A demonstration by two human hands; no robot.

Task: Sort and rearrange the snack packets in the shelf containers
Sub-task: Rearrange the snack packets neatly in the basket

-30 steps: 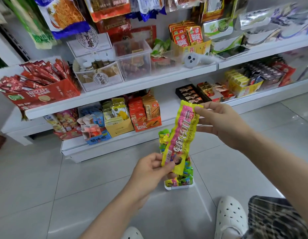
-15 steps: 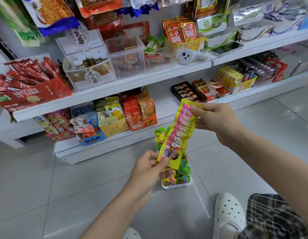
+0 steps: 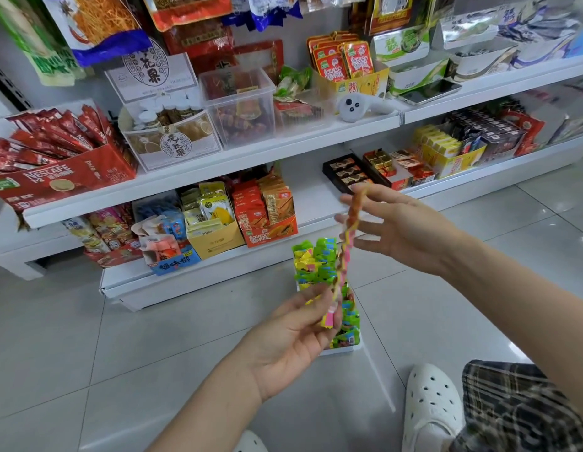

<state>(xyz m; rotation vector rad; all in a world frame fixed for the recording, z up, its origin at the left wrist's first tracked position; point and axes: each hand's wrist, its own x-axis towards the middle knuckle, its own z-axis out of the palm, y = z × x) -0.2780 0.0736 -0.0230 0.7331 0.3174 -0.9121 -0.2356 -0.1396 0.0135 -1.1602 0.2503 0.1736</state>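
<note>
I'm looking at the white shelves (image 3: 218,164) first, stocked with a red coffee box (image 3: 65,177) on the left, a clear tub (image 3: 241,109) in the middle and a yellow carton (image 3: 215,243) on the lower tier; they have slid a little right and down in my view since half a second ago. On the grey floor (image 3: 71,337) in front sits the white tray (image 3: 344,349), packed with green and yellow packets (image 3: 313,262), same spot as before. Now the long pink-and-yellow packet (image 3: 347,243): earlier it faced me flat, printed side on show, and now it has turned edge-on, a thin strip running upright above the tray. My right hand (image 3: 404,230) has opened out, fingers spread, with the packet's top end against the fingertips; motion blur there, so I can't tell if it is pinched. My left hand (image 3: 293,337) pinches the bottom end between thumb and fingers, palm now turned up. A white shoe (image 3: 433,415) sits lower right.
</note>
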